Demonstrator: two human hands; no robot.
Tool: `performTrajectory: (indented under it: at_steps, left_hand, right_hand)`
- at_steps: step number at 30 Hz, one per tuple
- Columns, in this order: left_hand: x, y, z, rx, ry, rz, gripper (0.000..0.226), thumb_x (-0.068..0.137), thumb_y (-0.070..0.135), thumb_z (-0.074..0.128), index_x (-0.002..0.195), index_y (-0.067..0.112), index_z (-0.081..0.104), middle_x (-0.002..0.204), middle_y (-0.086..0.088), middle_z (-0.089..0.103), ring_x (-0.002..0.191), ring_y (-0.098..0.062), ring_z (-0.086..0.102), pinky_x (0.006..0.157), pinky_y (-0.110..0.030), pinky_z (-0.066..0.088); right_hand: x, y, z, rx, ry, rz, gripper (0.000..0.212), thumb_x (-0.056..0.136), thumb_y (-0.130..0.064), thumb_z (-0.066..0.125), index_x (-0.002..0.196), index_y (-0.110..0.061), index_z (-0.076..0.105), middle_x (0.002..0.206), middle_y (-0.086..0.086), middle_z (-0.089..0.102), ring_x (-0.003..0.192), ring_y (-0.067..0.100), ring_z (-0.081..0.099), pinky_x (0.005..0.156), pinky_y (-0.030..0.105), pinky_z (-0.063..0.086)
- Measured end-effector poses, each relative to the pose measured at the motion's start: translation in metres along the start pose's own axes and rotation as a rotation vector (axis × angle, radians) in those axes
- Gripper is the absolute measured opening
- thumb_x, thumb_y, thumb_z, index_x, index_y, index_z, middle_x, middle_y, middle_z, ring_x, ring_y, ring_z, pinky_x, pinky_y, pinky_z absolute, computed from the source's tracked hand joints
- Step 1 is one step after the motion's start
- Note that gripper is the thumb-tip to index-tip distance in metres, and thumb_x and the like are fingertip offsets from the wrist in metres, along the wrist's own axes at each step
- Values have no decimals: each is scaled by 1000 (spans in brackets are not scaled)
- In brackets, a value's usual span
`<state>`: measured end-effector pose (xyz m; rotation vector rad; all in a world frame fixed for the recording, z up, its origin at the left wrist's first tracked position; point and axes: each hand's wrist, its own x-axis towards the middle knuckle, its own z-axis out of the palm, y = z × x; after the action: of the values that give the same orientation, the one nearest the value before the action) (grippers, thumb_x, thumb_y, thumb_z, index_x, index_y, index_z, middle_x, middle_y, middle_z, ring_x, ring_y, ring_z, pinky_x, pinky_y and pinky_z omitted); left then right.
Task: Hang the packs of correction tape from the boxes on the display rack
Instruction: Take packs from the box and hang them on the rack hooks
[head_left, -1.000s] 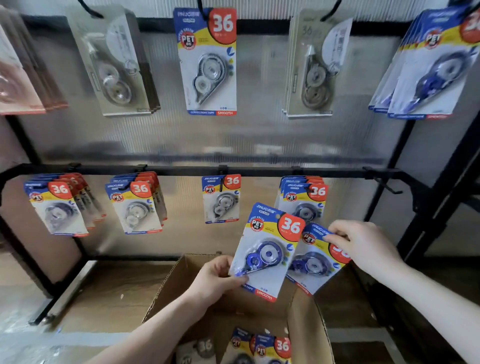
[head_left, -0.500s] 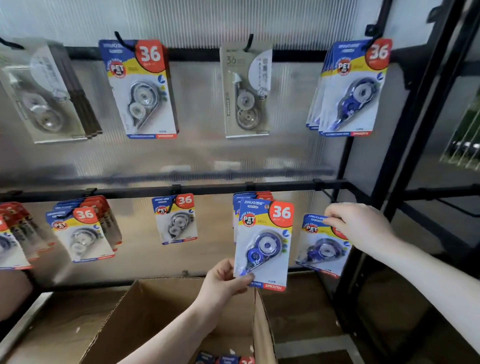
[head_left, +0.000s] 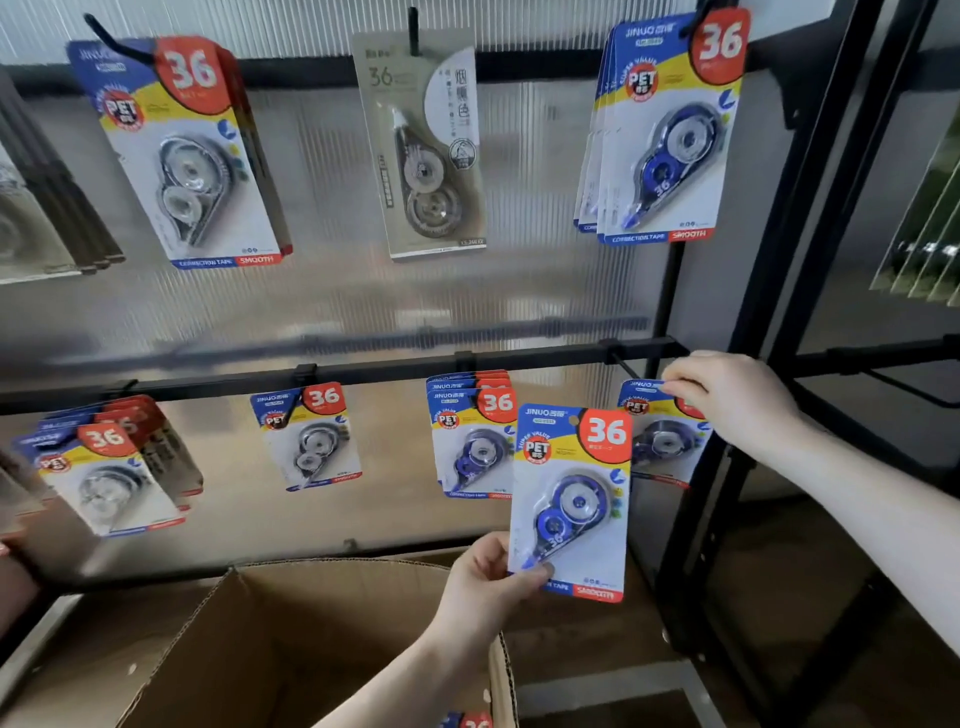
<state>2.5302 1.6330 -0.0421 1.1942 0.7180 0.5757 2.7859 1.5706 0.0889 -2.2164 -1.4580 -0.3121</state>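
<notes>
Two hands at the display rack (head_left: 332, 371), each with a pack of correction tape.

The open cardboard box (head_left: 291, 639) sits at six o'clock below the rack; only a sliver of blue-and-red packs (head_left: 470, 721) shows inside, by its right wall. At five o'clock the left hand (head_left: 483, 590) pinches the bottom edge of a blue pack (head_left: 571, 499) between thumb and curled fingers, holding it upright in front of the lower rail. At three o'clock the right hand (head_left: 737, 402) has its fingers curled over the top of another pack (head_left: 657, 436), right beside the hook (head_left: 621, 364) on that rail.
</notes>
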Motion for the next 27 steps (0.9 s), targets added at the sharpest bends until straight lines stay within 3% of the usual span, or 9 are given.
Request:
performTrajectory:
  at_steps: [12, 21, 27]
  left_hand:
    - [8, -8, 5, -31, -20, -56, 26, 78, 10, 71, 101, 3, 61, 95, -7, 73, 84, -15, 69, 64, -20, 51]
    - [15, -15, 8, -68, -47, -64, 21, 78, 5, 71, 96, 2, 61, 90, -7, 73, 76, -12, 68, 60, -19, 49]
    - [20, -17, 12, -76, -47, -60, 43, 63, 12, 83, 97, -1, 60, 94, -13, 72, 80, -17, 68, 63, -23, 51]
  right_hand:
    - [20, 10, 15, 76, -36, -49, 15, 89, -25, 60, 88, -15, 72, 87, 2, 66, 83, 23, 58, 72, 39, 48]
    - [27, 15, 16, 145, -120, -74, 18, 92, -17, 55, 91, -10, 72, 90, 0, 63, 89, 19, 57, 80, 37, 47]
    - [41, 16, 19, 271, -224, 36, 14, 90, -18, 58, 88, -12, 70, 91, 2, 69, 89, 17, 62, 78, 36, 51]
